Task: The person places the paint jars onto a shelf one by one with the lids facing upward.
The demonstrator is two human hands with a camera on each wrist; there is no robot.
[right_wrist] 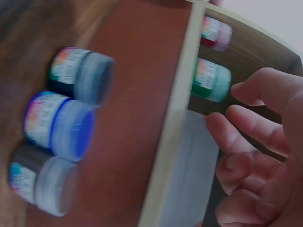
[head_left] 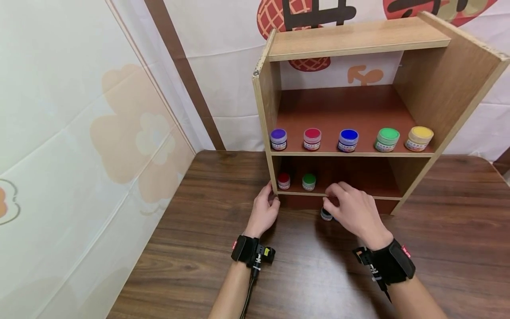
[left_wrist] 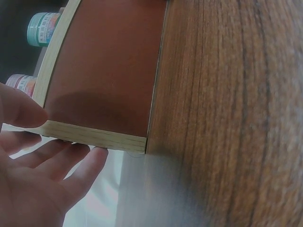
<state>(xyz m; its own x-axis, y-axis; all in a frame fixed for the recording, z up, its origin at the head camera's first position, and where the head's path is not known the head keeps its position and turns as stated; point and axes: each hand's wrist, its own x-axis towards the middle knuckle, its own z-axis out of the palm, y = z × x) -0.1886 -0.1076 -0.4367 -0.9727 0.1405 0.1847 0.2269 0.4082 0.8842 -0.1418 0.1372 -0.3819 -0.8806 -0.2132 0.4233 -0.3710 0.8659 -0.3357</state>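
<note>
My left hand holds the lower left corner of a wooden shelf unit, thumb at the front edge and fingers along the outer side. At the lower shelf's front edge, my right hand hovers with fingers bent and apart, gripping nothing. Closest to its fingertips in the right wrist view is a green paint jar on the lower shelf. A red paint jar stands left of it. Below, on the table, are a dark paint jar, a blue one and a brownish-grey one, mostly covered by my right hand in the head view.
Along the upper shelf stand purple, red, blue, green and yellow paint jars. The unit rests on a dark wood table. Patterned cloth hangs at the left and behind.
</note>
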